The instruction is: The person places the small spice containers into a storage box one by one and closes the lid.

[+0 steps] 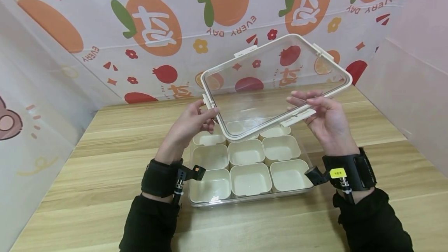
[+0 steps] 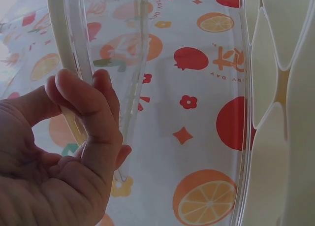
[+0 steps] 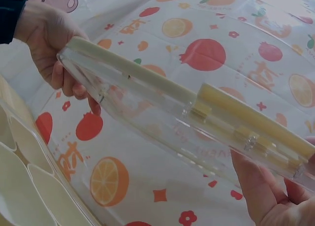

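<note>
A clear lid point(image 1: 259, 83) with a cream rim and latches is held tilted above a clear box point(image 1: 252, 200). Pinched at its left edge, the lid sits between the thumb and fingers of my left hand point(image 1: 190, 121), whose curled fingers point(image 2: 91, 113) show in the left wrist view. My right hand point(image 1: 327, 121) grips the lid's near right edge beside a latch point(image 1: 297, 118); the right wrist view cuts this hand point(image 3: 266, 196) off at the frame edge. Inside the box stand several cream cups point(image 1: 250, 178) in rows, the far row partly behind the lid.
The box rests on a light wood-grain table point(image 1: 115, 174). Behind it hangs a white cloth point(image 1: 189, 18) printed with fruit, and pale walls point(image 1: 416, 88) close off the sides. Both wrists wear black straps with small cameras.
</note>
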### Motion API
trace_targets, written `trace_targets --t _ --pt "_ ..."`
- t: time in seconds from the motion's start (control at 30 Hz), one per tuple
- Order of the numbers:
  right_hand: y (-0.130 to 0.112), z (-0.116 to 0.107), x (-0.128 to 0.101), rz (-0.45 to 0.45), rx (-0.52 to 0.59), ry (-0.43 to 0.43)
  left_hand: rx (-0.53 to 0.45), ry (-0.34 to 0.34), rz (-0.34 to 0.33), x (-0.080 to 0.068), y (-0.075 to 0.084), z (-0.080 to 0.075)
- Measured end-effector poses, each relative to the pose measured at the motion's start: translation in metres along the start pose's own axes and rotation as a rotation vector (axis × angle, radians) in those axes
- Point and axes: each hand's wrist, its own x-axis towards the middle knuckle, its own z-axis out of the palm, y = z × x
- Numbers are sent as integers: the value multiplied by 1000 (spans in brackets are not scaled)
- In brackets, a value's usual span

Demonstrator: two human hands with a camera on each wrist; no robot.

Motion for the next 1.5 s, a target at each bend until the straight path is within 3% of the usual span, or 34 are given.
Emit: trace_targets --t 0.23,0.57,0.73,1.13,1.33,1.5 --pt "0 -5 8 -36 -54 -46 47 -10 18 -2 1 -8" --pt "-27 -20 7 -74 -124 -10 141 -28 51 -8 10 -23" --pt "-40 -30 6 -20 -211 -24 194 -75 39 -12 11 -28" --pt "-54 -54 8 142 -405 -291 236 -151 54 -19 9 -43" --pt "-60 -60 7 146 -575 -298 220 -141 26 -20 9 -46" --pt "-63 -62 7 170 -684 -243 196 -143 -16 -22 9 -49"
